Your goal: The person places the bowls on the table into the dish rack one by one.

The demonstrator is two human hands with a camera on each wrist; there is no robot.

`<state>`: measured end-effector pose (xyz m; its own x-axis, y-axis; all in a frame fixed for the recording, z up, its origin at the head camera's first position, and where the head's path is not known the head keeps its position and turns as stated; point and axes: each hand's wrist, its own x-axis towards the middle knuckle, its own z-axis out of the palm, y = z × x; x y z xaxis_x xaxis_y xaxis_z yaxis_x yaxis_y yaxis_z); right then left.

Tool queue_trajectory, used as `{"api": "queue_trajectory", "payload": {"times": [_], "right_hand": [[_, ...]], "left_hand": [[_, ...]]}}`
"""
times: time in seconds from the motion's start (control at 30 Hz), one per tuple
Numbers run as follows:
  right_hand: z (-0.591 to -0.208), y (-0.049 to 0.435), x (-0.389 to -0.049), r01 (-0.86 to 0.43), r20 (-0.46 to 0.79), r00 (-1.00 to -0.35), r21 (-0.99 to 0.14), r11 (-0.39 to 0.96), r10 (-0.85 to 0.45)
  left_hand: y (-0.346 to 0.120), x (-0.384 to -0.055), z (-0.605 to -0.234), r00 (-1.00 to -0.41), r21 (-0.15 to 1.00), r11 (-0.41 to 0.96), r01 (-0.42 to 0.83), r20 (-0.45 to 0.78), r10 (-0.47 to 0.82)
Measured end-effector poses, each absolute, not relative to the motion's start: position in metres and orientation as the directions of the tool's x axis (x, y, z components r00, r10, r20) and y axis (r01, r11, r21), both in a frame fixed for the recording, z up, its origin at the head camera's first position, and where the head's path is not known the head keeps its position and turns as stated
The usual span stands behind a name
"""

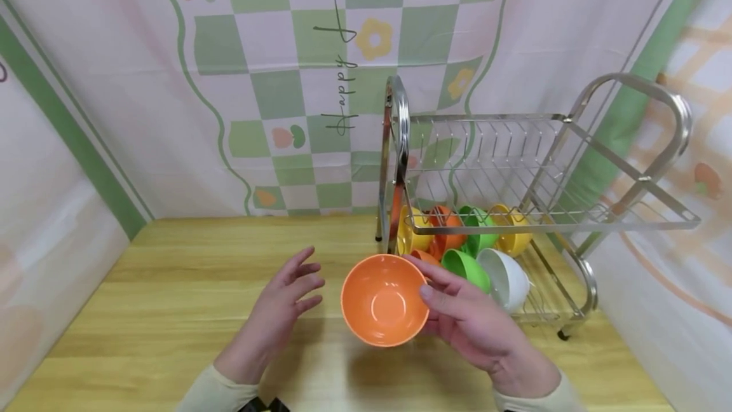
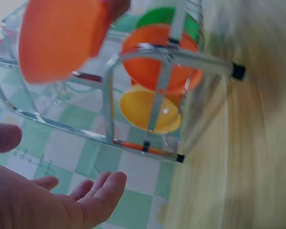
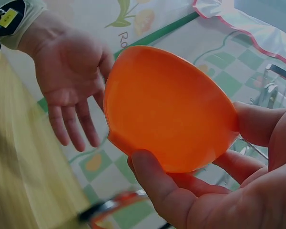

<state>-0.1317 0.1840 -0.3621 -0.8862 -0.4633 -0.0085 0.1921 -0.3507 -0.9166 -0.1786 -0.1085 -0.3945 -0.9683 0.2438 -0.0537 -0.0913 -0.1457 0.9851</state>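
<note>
An orange bowl (image 1: 386,301) is held up over the table by my right hand (image 1: 471,320), thumb at its rim and fingers behind its wall. The right wrist view shows the bowl (image 3: 167,109) from its side, fingers (image 3: 155,183) curled against the outside. Left of the bowl my left hand (image 1: 283,304) hovers with fingers spread and holds nothing. In the left wrist view the left palm (image 2: 33,200) faces up, apart from the blurred orange bowl (image 2: 59,40).
A two-tier metal dish rack (image 1: 543,227) stands at the right. Its lower tier holds several bowls, among them a white bowl (image 1: 503,278), a green bowl (image 1: 466,269) and a yellow bowl (image 1: 414,234). Under everything is a wooden table (image 1: 189,285), with a patterned cloth (image 1: 320,100) behind.
</note>
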Motion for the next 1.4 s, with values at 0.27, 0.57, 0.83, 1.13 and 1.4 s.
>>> {"api": "queue_trajectory", "payload": {"times": [0.27, 0.57, 0.83, 1.13, 1.4], "right_hand": [[-0.354, 0.223, -0.126, 0.104, 0.093, -0.875, -0.922, -0.372, -0.476], [-0.353, 0.264, -0.123, 0.027, 0.184, -0.878, -0.903, -0.43, -0.441], [-0.355, 0.289, -0.123, -0.046, 0.249, -0.874, -0.897, -0.439, -0.416], [-0.357, 0.307, -0.123, -0.073, 0.307, -0.86, -0.864, -0.497, -0.407], [-0.356, 0.319, -0.122, -0.168, 0.325, -0.905, -0.867, -0.469, -0.275]], "left_hand": [[-0.088, -0.195, -0.401, -0.952, 0.997, -0.059, -0.053, -0.032, 0.303], [-0.054, -0.203, -0.397, -0.928, 0.996, -0.049, -0.076, -0.053, 0.369], [-0.031, -0.206, -0.4, -0.916, 0.995, -0.055, -0.088, -0.059, 0.396], [-0.017, -0.205, -0.4, -0.922, 0.998, 0.04, -0.046, -0.057, 0.382], [-0.013, -0.205, -0.397, -0.929, 0.992, 0.108, -0.064, -0.099, 0.357]]}}
